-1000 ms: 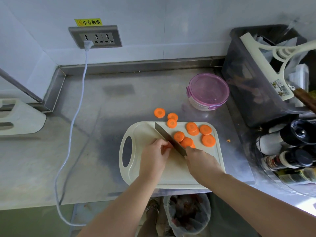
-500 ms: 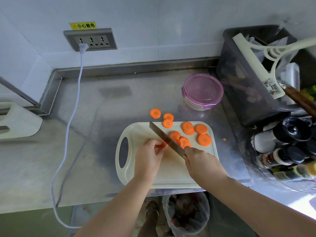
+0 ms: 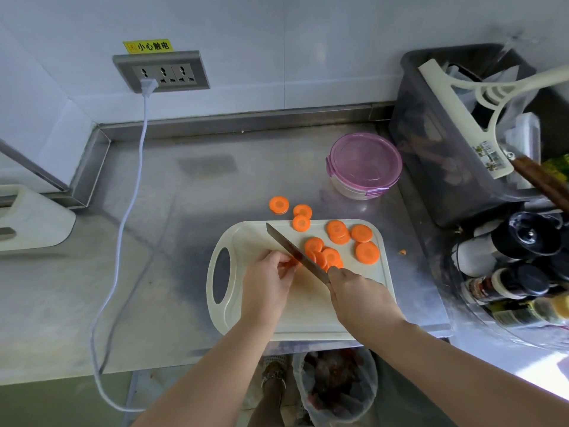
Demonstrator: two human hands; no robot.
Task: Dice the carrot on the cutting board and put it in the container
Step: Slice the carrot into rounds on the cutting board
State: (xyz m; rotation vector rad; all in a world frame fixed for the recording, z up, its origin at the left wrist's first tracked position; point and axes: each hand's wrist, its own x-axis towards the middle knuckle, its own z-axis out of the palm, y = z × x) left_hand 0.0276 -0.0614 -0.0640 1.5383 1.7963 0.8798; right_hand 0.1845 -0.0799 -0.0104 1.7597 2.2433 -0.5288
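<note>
Left hand (image 3: 267,285) pinches carrot (image 3: 288,262) (slices (image 3: 366,252) beside), right hand (image 3: 360,300) grips knife (image 3: 295,252).

Bright orange carrot slices (image 3: 367,252) with deeper orange cores, same orange on the carrot stub (image 3: 288,262), cream cutting board (image 3: 246,238), dark grey knife (image 3: 292,252), see-through purple lid on the off-white container (image 3: 365,163), dull silver-grey counter (image 3: 184,241), white cord (image 3: 123,229), yellow label (image 3: 147,46) with black characters.
</note>
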